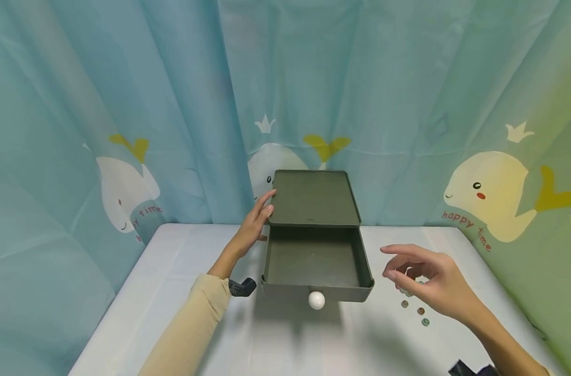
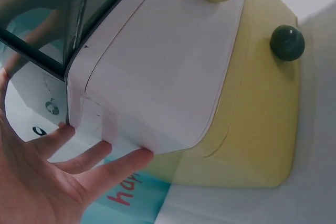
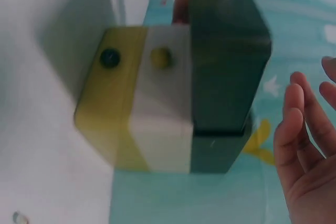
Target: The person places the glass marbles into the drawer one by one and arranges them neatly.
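A small cabinet of stacked drawers stands in the middle of the table, its dark green top (image 1: 313,198) seen in the head view. The dark green top drawer (image 1: 313,263) is pulled out, and its inside looks bare. It has a white knob (image 1: 316,300). Below it are a white drawer (image 2: 168,66) with a yellow knob and a yellow drawer (image 2: 257,98) with a dark green knob. My left hand (image 1: 250,230) touches the cabinet's left side with spread fingers. To the right of the drawer, my right hand (image 1: 426,277) hovers with loosely bent fingers, apart from the cabinet, holding nothing visible.
Several small round pieces (image 1: 425,322), greenish and brownish, lie on the white table (image 1: 173,292) under and beside my right hand. A blue-green curtain (image 1: 384,104) with whale prints hangs behind and around the table. A black wrist device (image 1: 242,287) sits at my left wrist.
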Demonstrator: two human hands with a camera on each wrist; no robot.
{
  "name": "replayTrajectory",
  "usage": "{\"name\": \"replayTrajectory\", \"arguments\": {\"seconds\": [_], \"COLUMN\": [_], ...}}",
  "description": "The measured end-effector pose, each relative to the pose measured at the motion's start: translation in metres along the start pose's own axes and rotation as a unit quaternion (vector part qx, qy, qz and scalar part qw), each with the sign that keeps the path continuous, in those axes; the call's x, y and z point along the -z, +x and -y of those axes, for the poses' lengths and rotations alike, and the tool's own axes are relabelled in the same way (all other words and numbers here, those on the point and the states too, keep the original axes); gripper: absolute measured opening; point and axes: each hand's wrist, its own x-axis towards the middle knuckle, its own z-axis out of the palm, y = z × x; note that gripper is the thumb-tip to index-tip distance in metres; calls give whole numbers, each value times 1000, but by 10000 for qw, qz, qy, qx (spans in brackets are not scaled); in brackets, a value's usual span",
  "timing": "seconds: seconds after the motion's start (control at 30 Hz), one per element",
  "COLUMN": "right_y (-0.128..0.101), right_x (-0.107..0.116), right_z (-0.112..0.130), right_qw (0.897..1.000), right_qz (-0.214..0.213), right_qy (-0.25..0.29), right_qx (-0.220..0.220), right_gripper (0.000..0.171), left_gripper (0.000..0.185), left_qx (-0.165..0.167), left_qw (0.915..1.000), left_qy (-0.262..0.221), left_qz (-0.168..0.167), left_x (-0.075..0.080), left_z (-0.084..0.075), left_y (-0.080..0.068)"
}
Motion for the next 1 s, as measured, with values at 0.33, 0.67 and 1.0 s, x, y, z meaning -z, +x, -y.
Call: {"name": "replayTrajectory", "arguments": {"seconds": [0.33,0.67,1.0], "right_y": [-11,-32,-57], "right_x": [13,30,49], "right_z": [-26,-66,-103], "right_qw": [9917,9798,9660], "right_qz": [-108,-59,142], "right_qy": [-888,-1424,-1677], "right_qx": [-927,-1402,-1961], "right_gripper": [52,43,37], "left_gripper": [54,55,55], "left_qx": [-22,-26,-34], "left_qw": [10000,10000,10000], "left_qy": [71,84,79], "left_qz": [23,-4,-12], "left_x": [0,0,1], "left_z": [-3,-1,0], "left_y": [0,0,0]}}
